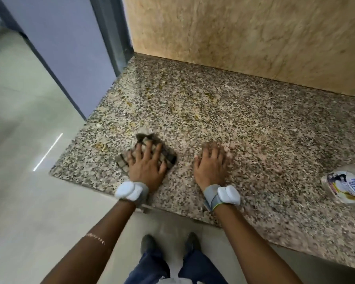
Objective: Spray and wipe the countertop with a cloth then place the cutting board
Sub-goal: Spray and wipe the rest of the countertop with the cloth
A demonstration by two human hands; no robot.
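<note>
A speckled granite countertop (244, 130) fills the middle of the view, with yellowish smears across its left and centre. My left hand (147, 163) lies flat with spread fingers on a small checked cloth (168, 155) near the counter's front left corner. My right hand (210, 165) rests flat on the bare granite just to the right of it, fingers straight and holding nothing. A clear bottle with a white and blue label (344, 187) lies at the right edge of the view on the counter. No cutting board is in view.
A beige stone wall (244, 33) backs the counter. A lilac panel with a grey frame (70, 48) stands at the counter's left end. Pale floor tiles (25, 140) lie to the left and below, with my feet (168, 242) at the counter's front edge.
</note>
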